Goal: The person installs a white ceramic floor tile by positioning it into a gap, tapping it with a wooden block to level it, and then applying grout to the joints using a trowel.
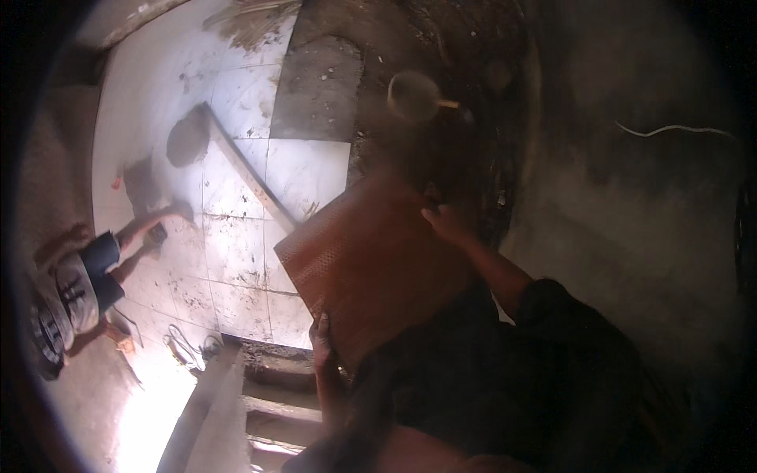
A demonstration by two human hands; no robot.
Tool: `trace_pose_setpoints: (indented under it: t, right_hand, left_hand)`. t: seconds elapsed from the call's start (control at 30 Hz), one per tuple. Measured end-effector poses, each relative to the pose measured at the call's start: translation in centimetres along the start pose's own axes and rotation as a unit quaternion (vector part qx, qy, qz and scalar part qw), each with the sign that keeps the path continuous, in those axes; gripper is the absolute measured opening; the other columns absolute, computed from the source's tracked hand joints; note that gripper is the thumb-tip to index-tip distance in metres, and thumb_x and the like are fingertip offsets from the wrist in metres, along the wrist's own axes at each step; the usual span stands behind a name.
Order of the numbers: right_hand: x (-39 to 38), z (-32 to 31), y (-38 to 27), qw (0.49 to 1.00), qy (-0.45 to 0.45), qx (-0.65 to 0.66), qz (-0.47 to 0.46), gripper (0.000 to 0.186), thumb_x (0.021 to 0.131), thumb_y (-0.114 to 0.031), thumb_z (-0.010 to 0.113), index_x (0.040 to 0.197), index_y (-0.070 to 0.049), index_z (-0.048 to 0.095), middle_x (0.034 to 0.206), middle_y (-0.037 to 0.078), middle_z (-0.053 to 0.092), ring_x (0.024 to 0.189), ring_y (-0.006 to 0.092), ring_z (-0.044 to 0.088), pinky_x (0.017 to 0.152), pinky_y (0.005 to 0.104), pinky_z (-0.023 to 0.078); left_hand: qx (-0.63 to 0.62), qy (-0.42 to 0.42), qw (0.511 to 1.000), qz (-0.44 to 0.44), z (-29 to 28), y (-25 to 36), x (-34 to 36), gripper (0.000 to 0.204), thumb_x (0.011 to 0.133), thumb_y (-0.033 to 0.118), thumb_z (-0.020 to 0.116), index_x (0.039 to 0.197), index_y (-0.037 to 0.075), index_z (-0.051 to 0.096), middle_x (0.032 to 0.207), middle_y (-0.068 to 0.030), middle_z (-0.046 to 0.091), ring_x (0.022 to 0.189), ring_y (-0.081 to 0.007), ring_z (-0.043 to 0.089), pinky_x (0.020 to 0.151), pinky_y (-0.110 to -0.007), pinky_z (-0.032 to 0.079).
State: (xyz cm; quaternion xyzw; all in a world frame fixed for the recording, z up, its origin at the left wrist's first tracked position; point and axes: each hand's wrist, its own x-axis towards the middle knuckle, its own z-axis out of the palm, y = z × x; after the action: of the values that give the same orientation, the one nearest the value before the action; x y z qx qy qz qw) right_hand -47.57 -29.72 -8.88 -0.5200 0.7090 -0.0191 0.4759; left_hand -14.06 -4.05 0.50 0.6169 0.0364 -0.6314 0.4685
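A large square red-brown tile (371, 260) with a textured pattern along its left side is held up in front of my body. My left hand (322, 339) grips its lower left edge. My right hand (448, 221) grips it near the upper right corner, fingers curled at the edge. Behind the tile, a long pale straight bar (248, 173) lies diagonally over white floor tiles (307, 177), its near end hidden by the tile. A round pan-like item (414, 96) with a short light handle rests on the dark rough floor beyond.
A co-worker (75, 292) is at the left on the pale tiles. Steps (276, 406) drop away at the bottom, beside a coiled cable (181, 347). A dark grey surface (615, 213) with a pale wire (670, 128) fills the right side.
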Motion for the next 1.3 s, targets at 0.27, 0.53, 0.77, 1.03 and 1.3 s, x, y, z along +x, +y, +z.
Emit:
trace_pose_setpoints:
  t: [0.27,0.53,0.77,1.03,1.3]
  right_hand:
    - [3.1,-10.7,13.0,0.99,-0.004,0.125,0.069,0.059,0.099,-0.053,0.053,0.117,0.001,0.067,0.115,0.025,0.068,0.106,0.0408,0.066,0.091,0.0472,0.052]
    - [4.4,-23.3,22.0,0.982,0.063,-0.059,0.166,0.058,0.102,-0.051,0.047,0.115,0.001,0.069,0.115,0.024,0.068,0.107,0.0413,0.066,0.091,0.0495,0.05]
    - [3.3,-24.2,30.1,0.902,0.167,0.191,0.349,0.075,0.1,-0.062,0.042,0.116,0.007,0.067,0.12,0.027,0.067,0.109,0.0399,0.064,0.091,0.0488,0.047]
    - [5.3,-26.7,28.5,0.835,0.113,0.287,0.457,0.071,0.104,-0.056,0.041,0.123,0.008,0.064,0.122,0.025,0.066,0.111,0.0374,0.062,0.096,0.0471,0.046]
    - [12.8,-18.9,37.6,0.826,0.211,0.299,0.428,0.065,0.104,-0.05,0.043,0.13,0.007,0.059,0.129,0.023,0.062,0.116,0.0377,0.059,0.098,0.0474,0.047]
  left_hand:
    - [0.122,-0.023,0.99,-0.062,13.4,-1.1,6.5,0.054,0.101,0.031,0.06,0.138,-0.007,0.052,0.129,-0.0155,0.061,0.117,-0.0251,0.059,0.101,-0.037,0.049]
    - [0.386,-0.127,0.914,0.001,28.7,-1.8,17.9,0.052,0.1,0.03,0.06,0.134,-0.009,0.054,0.13,-0.0168,0.061,0.116,-0.0223,0.061,0.097,-0.036,0.051]
    - [0.42,-0.251,0.866,-0.098,46.0,2.4,24.1,0.047,0.099,0.031,0.064,0.124,-0.008,0.062,0.11,-0.0108,0.071,0.102,-0.0196,0.067,0.089,-0.033,0.055]
    - [0.599,-0.262,0.74,-0.156,64.8,3.3,31.4,0.049,0.098,0.037,0.063,0.122,-0.005,0.066,0.106,-0.0136,0.072,0.097,-0.0212,0.067,0.088,-0.036,0.054]
    - [0.67,-0.417,0.596,-0.148,74.9,-6.6,47.6,0.051,0.102,0.042,0.057,0.135,0.003,0.06,0.129,-0.0176,0.065,0.114,-0.0264,0.063,0.095,-0.04,0.051]
